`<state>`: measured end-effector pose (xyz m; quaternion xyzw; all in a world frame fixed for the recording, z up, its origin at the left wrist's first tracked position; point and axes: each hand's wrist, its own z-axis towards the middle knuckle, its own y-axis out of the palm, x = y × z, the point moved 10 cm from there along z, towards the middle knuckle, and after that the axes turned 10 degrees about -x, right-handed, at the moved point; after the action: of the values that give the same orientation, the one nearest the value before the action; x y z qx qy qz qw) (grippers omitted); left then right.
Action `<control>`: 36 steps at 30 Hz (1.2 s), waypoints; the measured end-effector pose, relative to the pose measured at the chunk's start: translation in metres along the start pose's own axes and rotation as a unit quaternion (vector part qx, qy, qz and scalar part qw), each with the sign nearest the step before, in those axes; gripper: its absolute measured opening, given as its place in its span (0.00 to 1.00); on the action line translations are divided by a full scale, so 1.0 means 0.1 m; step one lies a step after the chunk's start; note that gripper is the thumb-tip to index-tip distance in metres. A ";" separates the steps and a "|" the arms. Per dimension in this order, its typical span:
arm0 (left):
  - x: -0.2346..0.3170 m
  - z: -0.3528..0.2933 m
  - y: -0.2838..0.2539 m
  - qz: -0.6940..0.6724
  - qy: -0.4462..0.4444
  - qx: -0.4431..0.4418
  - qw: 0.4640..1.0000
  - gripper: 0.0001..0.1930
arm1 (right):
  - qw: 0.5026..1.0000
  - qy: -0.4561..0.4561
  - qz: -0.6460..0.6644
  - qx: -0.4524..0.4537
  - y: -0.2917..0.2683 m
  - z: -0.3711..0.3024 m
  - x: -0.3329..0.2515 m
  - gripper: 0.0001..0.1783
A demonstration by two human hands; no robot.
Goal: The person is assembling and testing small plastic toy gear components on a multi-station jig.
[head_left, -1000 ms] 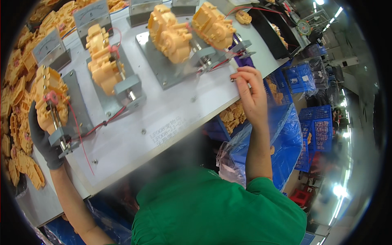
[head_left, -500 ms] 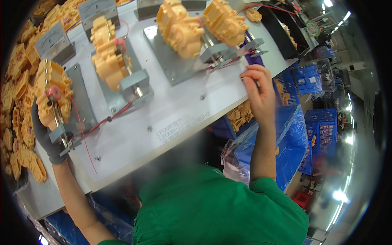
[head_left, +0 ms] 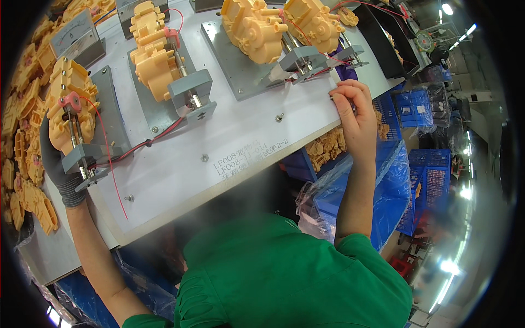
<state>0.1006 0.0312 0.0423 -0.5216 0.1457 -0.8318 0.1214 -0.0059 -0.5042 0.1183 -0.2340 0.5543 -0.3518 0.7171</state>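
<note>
My left hand (head_left: 53,164), in a dark grey glove, wraps round the outer side of the leftmost yellow plastic gearbox housing (head_left: 75,93). That housing sits on a grey metal test fixture (head_left: 108,128) with a pink part and a red wire on it. Most of the left fingers are hidden behind the housing. At the right edge of the white board (head_left: 180,186), my bare right hand (head_left: 358,117) is closed in a pinch between thumb and fingertips. Something tiny may be at the fingertips, too small to name. Close beyond it stands another yellow housing (head_left: 314,27) on its fixture.
More housings (head_left: 153,60) stand mounted on fixtures along the board. A meter (head_left: 78,37) is at the back left. Loose yellow parts (head_left: 27,126) are heaped at the left. Small screws (head_left: 279,117) stick up from the board. Blue crates (head_left: 429,180) stand at the right.
The whole view has shifted slightly, so the board sits higher and further right in it. Both hands keep their places on the board, the right still pinched.
</note>
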 end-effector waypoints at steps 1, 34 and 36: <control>0.00 0.00 0.01 -0.010 0.001 0.009 1.000 0.32 | 1.000 -0.001 0.000 0.000 0.00 0.01 -0.02 0.07; 0.34 0.12 0.21 0.035 -0.006 0.033 0.999 0.20 | 0.997 -0.056 -0.045 -0.034 0.01 -0.05 -0.52 0.10; 0.36 0.12 0.22 0.049 0.004 0.028 0.998 0.20 | 0.999 -0.047 -0.009 -0.021 -0.03 -0.06 -0.49 0.09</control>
<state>0.0974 -0.0033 0.0697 -0.5071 0.1479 -0.8307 0.1759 -0.0194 -0.4681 0.1493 -0.2707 0.5250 -0.3351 0.7340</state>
